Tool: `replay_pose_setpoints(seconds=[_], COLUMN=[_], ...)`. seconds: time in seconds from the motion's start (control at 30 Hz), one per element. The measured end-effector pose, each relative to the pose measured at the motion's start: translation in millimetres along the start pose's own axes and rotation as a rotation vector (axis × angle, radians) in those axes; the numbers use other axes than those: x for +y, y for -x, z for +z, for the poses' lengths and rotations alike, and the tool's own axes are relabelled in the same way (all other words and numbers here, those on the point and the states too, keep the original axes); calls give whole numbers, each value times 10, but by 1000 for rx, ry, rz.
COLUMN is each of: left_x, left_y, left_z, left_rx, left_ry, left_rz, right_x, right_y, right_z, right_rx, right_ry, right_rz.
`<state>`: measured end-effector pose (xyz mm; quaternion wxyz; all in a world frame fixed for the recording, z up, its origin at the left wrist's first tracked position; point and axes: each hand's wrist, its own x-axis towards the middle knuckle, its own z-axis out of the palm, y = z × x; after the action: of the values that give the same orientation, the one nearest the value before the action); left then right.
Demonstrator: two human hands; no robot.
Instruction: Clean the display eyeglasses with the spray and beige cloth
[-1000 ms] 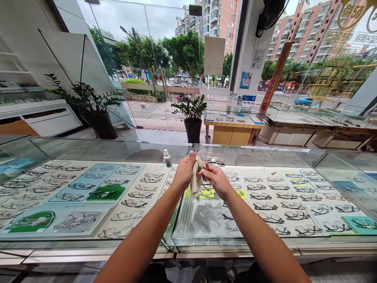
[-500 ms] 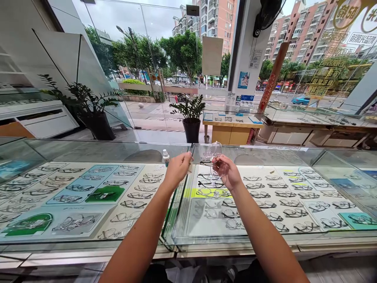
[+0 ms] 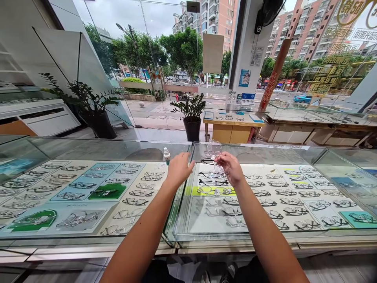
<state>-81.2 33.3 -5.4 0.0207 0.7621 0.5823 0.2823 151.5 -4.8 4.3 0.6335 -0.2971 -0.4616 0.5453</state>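
Between the thumb and fingers of my right hand [image 3: 231,169] is a pair of thin, clear-framed eyeglasses [image 3: 214,147], held upright above the right glass display case. One round lens rises above the fingers and the rest hangs partly behind them. My left hand [image 3: 179,171] hovers over the seam between the two cases, fingers stretched forward and thumb apart, with nothing visible in it. Just left of it stands a small white-capped spray bottle [image 3: 166,156] with a teal label, on the glass top.
Rows of eyeglasses [image 3: 141,193] lie inside the left case, and more frames [image 3: 295,211] fill the right one. Beyond the cases are a potted plant [image 3: 193,127] and a wooden stand [image 3: 232,133] by the window. The cases' glass edges run beneath both forearms.
My left hand has gone from a pinch near a small, pale item to spread fingers, and that item no longer shows. The right hand, with the eyeglasses, has shifted slightly right.
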Motion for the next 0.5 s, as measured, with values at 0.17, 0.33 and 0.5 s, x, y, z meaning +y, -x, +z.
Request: replay_pose_setpoints(seconds=[0.17,0.33,0.5], left_x=[188,260,266], left_y=[37,82,87], left_z=[-86,-55,-40], left_rx=[434,449,461], left_ry=[217,215,210], left_rz=[491,551,533], right_x=[-52,-76,-92], right_y=[-9,-4,-4], right_z=[-53,-62,-75], right_rx=[-60,-136,-166], right_ry=[198,292,317], right_rz=[-98,-100,-78])
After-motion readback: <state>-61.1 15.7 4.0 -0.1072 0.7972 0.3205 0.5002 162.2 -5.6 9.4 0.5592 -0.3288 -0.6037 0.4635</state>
